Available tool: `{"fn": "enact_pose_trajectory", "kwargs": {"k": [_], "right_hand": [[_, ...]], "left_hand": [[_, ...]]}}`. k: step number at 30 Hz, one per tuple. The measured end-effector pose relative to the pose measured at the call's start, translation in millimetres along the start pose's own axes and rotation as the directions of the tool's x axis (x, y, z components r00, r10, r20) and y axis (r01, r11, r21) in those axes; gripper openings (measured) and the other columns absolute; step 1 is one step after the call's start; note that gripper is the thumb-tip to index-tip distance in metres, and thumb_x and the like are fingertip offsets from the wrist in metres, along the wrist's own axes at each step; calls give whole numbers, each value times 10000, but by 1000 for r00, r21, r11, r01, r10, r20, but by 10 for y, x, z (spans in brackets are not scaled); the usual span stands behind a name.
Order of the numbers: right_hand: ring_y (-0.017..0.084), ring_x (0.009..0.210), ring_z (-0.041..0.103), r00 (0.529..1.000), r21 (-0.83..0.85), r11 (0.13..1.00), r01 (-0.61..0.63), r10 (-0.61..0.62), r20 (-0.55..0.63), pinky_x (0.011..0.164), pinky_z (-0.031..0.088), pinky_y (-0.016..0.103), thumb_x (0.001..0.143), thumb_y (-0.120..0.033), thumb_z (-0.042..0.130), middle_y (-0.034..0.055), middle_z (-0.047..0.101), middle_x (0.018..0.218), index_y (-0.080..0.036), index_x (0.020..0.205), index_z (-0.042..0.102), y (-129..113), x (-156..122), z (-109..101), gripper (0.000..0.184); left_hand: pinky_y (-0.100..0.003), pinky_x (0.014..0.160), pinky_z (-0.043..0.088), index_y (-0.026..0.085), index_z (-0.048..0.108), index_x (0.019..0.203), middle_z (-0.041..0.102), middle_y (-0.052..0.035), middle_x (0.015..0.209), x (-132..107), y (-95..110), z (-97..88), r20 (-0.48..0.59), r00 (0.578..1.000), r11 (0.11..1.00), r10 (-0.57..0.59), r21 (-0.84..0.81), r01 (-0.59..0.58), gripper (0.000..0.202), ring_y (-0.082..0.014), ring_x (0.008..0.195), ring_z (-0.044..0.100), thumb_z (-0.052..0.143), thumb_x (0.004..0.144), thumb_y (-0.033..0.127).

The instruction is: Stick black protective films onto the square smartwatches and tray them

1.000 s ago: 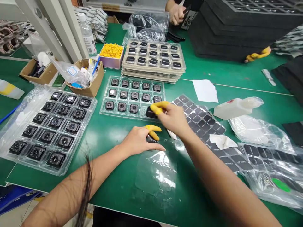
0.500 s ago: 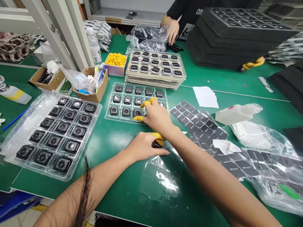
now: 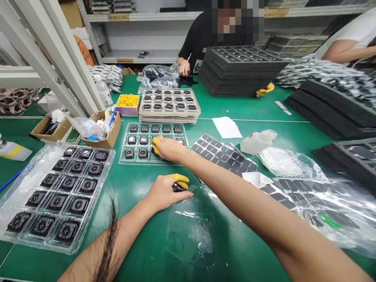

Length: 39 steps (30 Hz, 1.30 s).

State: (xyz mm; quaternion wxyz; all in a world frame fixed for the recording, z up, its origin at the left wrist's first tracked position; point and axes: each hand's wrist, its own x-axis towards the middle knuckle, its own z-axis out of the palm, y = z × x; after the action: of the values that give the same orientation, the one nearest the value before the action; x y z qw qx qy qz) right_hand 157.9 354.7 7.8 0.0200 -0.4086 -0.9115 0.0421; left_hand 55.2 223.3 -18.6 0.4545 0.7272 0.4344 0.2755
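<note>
My left hand [image 3: 166, 191], with yellow finger cots on some fingers, is closed on a dark smartwatch body [image 3: 178, 188] low over the table. Beyond it, my right hand [image 3: 169, 149], also in finger cots, reaches into a clear plastic tray [image 3: 123, 145] of black smartwatch bodies. Its fingers pinch a black watch body [image 3: 153, 150] above the front row, partly hidden by them. Below this piece a front-row pocket shows bare green. On the left lies a second clear tray [image 3: 102, 175] with watch bodies [image 3: 79, 204] in rows. A clear film [image 3: 188, 231] lies close to my left hand.
Sheets of dark stickers [image 3: 226, 156], white paper [image 3: 226, 127] and a white bottle [image 3: 258, 141] lie to the right. Behind are stacked trays [image 3: 169, 117], a box of yellow finger cots [image 3: 127, 111] and black foam trays [image 3: 235, 74]. A co-worker's hand [image 3: 184, 67] is across the table.
The view has tilted up, bringing the shelves and co-worker further into sight. My right hand has moved left within the tray and closed on a front-row watch body. My left hand keeps its grip.
</note>
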Motion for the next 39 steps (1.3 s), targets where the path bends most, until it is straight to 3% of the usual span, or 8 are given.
{"fn": "enact_pose_trajectory", "kwargs": {"k": [5, 8, 12, 21, 29, 32, 35, 39], "right_hand": [[198, 1187, 600, 979, 158, 982, -100, 125, -159, 961, 482, 331, 1007, -87, 264, 119, 643, 1282, -156, 1354, 517, -39, -550, -93, 435], [187, 1014, 668, 940, 609, 790, -71, 257, -224, 898, 523, 345, 1046, -259, 334, 55, 702, 1150, -251, 1225, 602, -136, -1199, -58, 322], [207, 858, 686, 886, 740, 642, -202, 441, -140, 757, 528, 341, 983, -314, 471, 56, 728, 1005, -242, 1048, 624, -298, -1706, 124, 181], [226, 811, 686, 805, 642, 667, -378, 580, -128, 701, 488, 328, 935, -215, 467, 63, 746, 921, -244, 922, 656, -400, -1628, 338, 192], [227, 829, 676, 859, 709, 698, -104, 422, -289, 765, 532, 364, 949, -356, 574, 65, 721, 913, -238, 1034, 661, -350, -1708, 426, 169], [242, 983, 647, 763, 731, 677, -83, 515, -391, 847, 524, 399, 936, -308, 596, 97, 688, 1057, -238, 961, 688, -430, -1660, 377, 119], [236, 1000, 606, 661, 798, 602, -20, 607, -441, 861, 509, 409, 900, -267, 639, 89, 648, 1059, -242, 819, 694, -488, -1709, 175, 101], [169, 693, 553, 788, 940, 317, 123, 544, -286, 664, 493, 335, 874, -356, 705, 0, 595, 729, -255, 792, 666, -373, -2104, -71, 136]], "left_hand": [[-297, 808, 581, 223, 733, 1026, 804, 3, 937, 0, -1, 0, -45, 997, 996, -66, -62, 63, 314, -183, 833, 747, 791, 775, 403], [-305, 777, 584, 224, 699, 986, 799, 2, 915, -1, 5, 17, -87, 989, 989, -118, -98, 109, 390, -198, 835, 745, 841, 702, 450], [-296, 768, 590, 229, 638, 1132, 794, 10, 889, 3, -10, 36, -101, 982, 980, -158, -138, 143, 582, -193, 812, 742, 890, 623, 354], [-352, 877, 588, 244, 744, 1107, 784, -26, 1007, -22, -18, 20, -89, 994, 998, -70, -5, 70, 515, -230, 919, 734, 902, 627, 344], [-353, 875, 603, 231, 739, 1127, 783, -48, 1063, -37, -28, 56, -182, 982, 999, -40, 18, 44, 464, -226, 931, 741, 837, 673, 240], [-358, 898, 604, 226, 738, 1118, 782, -46, 1065, -36, -49, 63, -211, 977, 999, -30, 29, 37, 461, -226, 949, 742, 836, 668, 243], [-351, 911, 607, 220, 720, 1148, 785, -38, 1047, -25, -70, 58, -192, 979, 997, -70, -49, 62, 475, -220, 948, 752, 834, 697, 316], [-342, 877, 614, 188, 717, 1141, 789, -59, 1009, 4, -99, 38, -219, 956, 979, -197, -95, 180, 535, -231, 917, 759, 854, 678, 419]]}}
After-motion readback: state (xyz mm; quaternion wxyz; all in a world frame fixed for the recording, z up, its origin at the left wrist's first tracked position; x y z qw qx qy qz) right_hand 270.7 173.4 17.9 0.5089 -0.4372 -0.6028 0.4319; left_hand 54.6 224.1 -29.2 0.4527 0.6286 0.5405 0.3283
